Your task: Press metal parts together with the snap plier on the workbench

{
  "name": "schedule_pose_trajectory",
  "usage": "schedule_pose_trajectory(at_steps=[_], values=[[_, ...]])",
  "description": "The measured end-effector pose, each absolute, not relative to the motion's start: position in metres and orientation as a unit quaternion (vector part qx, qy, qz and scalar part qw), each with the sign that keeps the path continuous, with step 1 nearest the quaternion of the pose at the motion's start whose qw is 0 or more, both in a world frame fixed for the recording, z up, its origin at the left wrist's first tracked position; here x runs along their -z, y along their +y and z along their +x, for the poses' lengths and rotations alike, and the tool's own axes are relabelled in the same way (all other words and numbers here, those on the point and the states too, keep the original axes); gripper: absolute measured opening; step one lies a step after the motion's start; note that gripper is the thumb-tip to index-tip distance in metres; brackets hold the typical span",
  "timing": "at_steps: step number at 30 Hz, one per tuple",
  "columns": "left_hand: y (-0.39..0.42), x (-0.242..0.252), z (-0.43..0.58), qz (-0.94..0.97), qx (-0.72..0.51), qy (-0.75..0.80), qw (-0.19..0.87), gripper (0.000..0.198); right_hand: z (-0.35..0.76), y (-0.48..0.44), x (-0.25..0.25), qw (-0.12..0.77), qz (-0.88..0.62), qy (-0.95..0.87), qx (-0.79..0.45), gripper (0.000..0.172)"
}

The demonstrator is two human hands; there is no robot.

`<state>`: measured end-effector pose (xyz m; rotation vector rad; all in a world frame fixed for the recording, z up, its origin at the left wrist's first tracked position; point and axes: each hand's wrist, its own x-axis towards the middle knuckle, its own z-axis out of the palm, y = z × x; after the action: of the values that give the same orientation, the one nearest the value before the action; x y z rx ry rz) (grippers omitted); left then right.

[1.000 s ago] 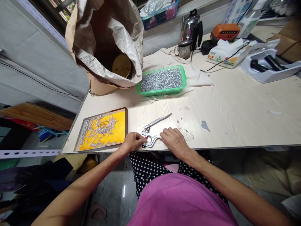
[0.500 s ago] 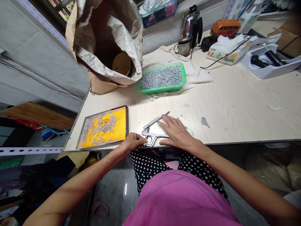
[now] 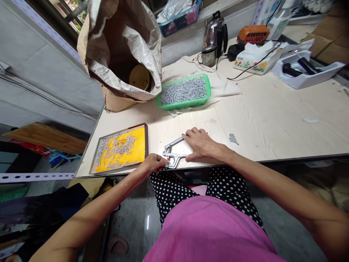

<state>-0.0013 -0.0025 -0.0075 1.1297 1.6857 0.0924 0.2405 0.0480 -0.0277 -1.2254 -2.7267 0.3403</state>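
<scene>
A pair of silver spring-loaded pliers lies at the front edge of the table, its handles spread and a small red part showing near the jaws. My right hand grips the handle ends, fingers curled over the upper one and thumb by the lower. At the jaws, the fingertips of my left hand are pinched together; whatever they hold is too small to make out. Left of it, a shallow tray with a yellow bottom carries many small silver pins. A green basket full of similar pins stands farther back.
A large open woven sack stands at the back left. Behind the basket are a metal cup and a kettle. A tissue box and a white tray sit at the back right. A grey scrap lies right of my hand.
The fingers of my right hand have curled from a spread pose around the plier handles. My left hand stays pinched by the jaws. The view has shifted slightly.
</scene>
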Motion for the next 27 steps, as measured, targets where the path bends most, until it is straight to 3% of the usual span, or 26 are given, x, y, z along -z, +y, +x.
schedule_pose_trajectory(at_steps=[10,16,20,25,27], values=[[-0.007,0.004,0.0,0.504,-0.008,0.713,0.488,0.037,0.243,0.035,0.027,0.09,-0.412,-0.897,-0.135,0.044],[-0.012,0.005,0.016,0.75,-0.047,0.636,0.174,0.024,0.238,0.029,0.036,0.119,-0.418,-0.892,-0.125,0.041],[0.006,0.015,0.039,0.869,-0.048,0.477,0.126,0.045,0.238,0.028,0.04,0.127,-0.421,-0.891,-0.112,0.044],[0.034,0.016,0.051,0.91,0.027,0.39,0.134,0.062,0.25,0.025,0.037,0.099,-0.434,-0.886,-0.127,0.064],[0.039,0.014,0.052,0.915,0.038,0.381,0.127,0.062,0.253,0.023,0.035,0.085,-0.447,-0.883,-0.118,0.056]])
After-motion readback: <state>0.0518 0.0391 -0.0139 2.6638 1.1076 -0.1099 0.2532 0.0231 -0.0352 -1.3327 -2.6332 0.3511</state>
